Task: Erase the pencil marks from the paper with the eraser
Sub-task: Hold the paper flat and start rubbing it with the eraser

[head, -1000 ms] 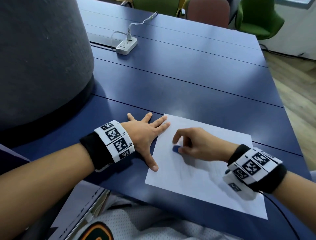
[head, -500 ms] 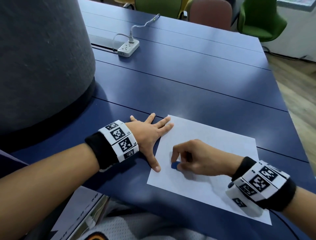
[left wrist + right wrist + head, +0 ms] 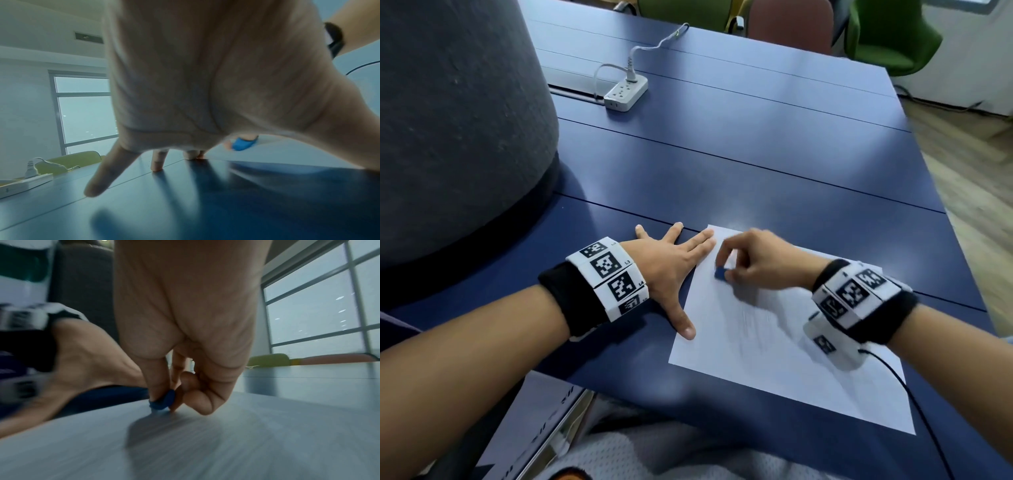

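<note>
A white sheet of paper (image 3: 784,349) lies on the blue table (image 3: 722,164) in front of me. My right hand (image 3: 753,263) pinches a small blue eraser (image 3: 720,273) between thumb and fingers and presses it onto the paper's upper left part; the eraser (image 3: 162,401) touches the sheet (image 3: 205,443) in the right wrist view. My left hand (image 3: 667,270) lies flat with fingers spread, its fingertips and thumb on the paper's left edge. The left wrist view shows the eraser (image 3: 243,143) beyond the left hand (image 3: 205,81). Pencil marks are too faint and blurred to make out.
A large grey rounded object (image 3: 448,120) fills the left side of the table. A white power strip (image 3: 626,91) with its cable lies further back. Green and brown chairs (image 3: 890,37) stand beyond the far edge. A cable (image 3: 914,401) trails from my right wrist.
The right hand with the eraser has rubbed over the paper, down and then back up towards the sheet's top left corner. The left hand has stayed flat on the paper's edge.
</note>
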### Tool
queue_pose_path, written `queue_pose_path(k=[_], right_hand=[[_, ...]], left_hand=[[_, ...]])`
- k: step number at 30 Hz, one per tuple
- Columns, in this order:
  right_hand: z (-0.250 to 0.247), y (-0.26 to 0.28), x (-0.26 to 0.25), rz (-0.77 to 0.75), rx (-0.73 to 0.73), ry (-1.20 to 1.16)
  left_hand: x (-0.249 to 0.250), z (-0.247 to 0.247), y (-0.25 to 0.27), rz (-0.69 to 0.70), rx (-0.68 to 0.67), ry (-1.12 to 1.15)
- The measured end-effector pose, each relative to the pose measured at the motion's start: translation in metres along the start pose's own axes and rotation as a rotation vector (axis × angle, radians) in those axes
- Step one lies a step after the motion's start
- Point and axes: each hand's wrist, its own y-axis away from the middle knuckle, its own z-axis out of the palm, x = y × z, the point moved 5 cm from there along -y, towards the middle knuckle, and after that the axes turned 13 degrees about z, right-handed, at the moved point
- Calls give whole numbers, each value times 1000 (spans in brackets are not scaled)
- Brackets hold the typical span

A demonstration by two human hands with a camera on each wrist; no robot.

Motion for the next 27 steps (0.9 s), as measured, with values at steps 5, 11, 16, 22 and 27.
queue_pose_path(k=[5, 11, 16, 22, 27], right_hand=[[-1, -4, 6, 7, 83, -81], [-6, -7, 12, 28, 47, -61], [-2, -6, 14, 43, 58, -125], [-10, -8, 18, 70, 45, -76], [9, 5, 9, 9, -23, -77]], left_hand=[[-1, 0, 1, 6, 15, -9], [0, 0, 0, 0, 0, -7], [-2, 1, -1, 7, 5, -3], [-2, 0, 0, -2, -10, -4], [-3, 1, 0, -5, -15, -7]])
